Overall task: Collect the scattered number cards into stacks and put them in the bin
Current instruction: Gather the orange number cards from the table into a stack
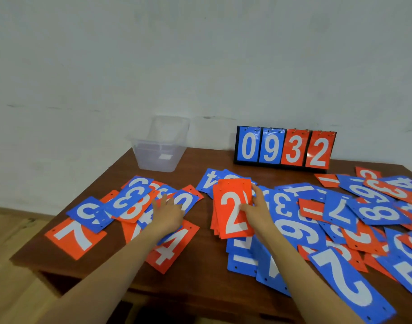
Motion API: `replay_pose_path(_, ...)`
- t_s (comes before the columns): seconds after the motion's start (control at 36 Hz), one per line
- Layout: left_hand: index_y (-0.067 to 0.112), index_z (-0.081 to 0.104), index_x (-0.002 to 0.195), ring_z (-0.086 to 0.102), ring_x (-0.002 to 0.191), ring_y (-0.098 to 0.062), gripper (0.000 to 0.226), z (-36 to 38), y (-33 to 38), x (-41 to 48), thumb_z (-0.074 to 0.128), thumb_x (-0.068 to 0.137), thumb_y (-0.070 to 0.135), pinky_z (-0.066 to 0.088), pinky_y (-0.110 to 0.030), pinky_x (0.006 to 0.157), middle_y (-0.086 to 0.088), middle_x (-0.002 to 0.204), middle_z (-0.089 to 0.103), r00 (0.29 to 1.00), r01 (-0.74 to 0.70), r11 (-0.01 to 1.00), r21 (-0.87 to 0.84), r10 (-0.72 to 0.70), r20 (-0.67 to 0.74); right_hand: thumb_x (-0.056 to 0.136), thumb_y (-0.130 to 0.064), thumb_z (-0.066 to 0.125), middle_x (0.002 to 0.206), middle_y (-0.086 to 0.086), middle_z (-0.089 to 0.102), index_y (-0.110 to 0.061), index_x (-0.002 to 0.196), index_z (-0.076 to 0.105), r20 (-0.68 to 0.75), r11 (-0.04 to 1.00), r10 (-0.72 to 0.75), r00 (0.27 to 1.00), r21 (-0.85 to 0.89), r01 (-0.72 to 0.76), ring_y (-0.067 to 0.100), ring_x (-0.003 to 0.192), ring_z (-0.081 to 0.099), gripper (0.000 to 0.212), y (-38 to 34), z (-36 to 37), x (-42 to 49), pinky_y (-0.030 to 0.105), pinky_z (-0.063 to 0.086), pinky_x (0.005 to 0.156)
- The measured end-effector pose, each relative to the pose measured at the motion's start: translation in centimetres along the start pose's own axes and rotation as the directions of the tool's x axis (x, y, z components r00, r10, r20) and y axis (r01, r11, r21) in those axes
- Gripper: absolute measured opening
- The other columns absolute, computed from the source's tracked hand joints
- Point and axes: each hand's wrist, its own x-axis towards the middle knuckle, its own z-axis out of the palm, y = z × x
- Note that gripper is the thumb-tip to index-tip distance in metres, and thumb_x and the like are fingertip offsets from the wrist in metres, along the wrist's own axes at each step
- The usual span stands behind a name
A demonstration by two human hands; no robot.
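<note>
Red and blue number cards lie scattered over a brown wooden table (pixel 207 260). My right hand (pixel 256 210) grips a stack of red cards (pixel 230 206) with a white 2 on top, held just above the table near the middle. My left hand (pixel 168 212) lies on the left heap of cards, its fingers reaching onto a blue card (pixel 186 199). A red 4 card (pixel 174 246) sits under my left wrist. The clear plastic bin (pixel 159 146) stands at the back left of the table; it seems to hold nothing but a small label.
A flip scoreboard (pixel 284 148) reading 0932 stands at the back right. A thick heap of cards (pixel 354 220) covers the right half of the table. A red 7 card (pixel 75 237) lies near the left edge. A pale wall rises behind; wooden floor shows at left.
</note>
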Motion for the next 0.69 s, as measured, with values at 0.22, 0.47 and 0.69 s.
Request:
replay_pose_path(0.22, 0.035, 0.042, 0.139, -0.012, 0.145, -0.028, 0.039, 0.8, 4.5, 0.4, 0.032, 0.101, 0.035, -0.012, -0.057, 0.111, -0.005, 0.159, 0.005, 0.976, -0.207, 0.969, -0.137, 0.215, 0.046, 0.094, -0.005, 0.048, 0.139, 0.007, 0.045, -0.031, 0.144, 0.022, -0.067, 0.999, 0.02, 0.998, 0.03, -0.018, 0.024, 0.114, 0.055, 0.062, 0.2, -1.4, 0.7, 0.032, 0.051, 0.07)
replay_pose_path(0.47, 0.015, 0.05, 0.132, 0.047, 0.124, -0.028, 0.048, -1.2, 2.4, 3.5, 0.061, 0.086, 0.011, 0.042, -0.039, 0.101, -0.01, 0.137, 0.048, 0.993, -0.027, 0.902, -0.432, -0.024, -0.112, 0.095, -0.005, 0.048, 0.142, 0.006, 0.041, -0.033, 0.144, 0.022, -0.09, 0.999, 0.035, 0.995, 0.016, -0.033, 0.026, 0.12, 0.051, 0.063, 0.5, -3.0, 0.9, 0.034, 0.05, 0.074)
replay_pose_path(0.69, 0.012, 0.034, 0.141, 0.046, 0.126, -0.028, 0.085, -3.1, -1.3, 5.3, 0.076, 0.073, 0.044, 0.044, -0.039, 0.1, -0.011, 0.141, 0.045, 0.965, 0.247, 0.939, -0.238, -0.217, 0.144, 0.095, -0.007, 0.048, 0.141, 0.005, 0.042, -0.032, 0.144, 0.022, -0.067, 0.999, 0.048, 0.997, 0.005, -0.047, 0.022, 0.112, 0.054, 0.06, 0.8, -2.3, 1.1, 0.03, 0.051, 0.07)
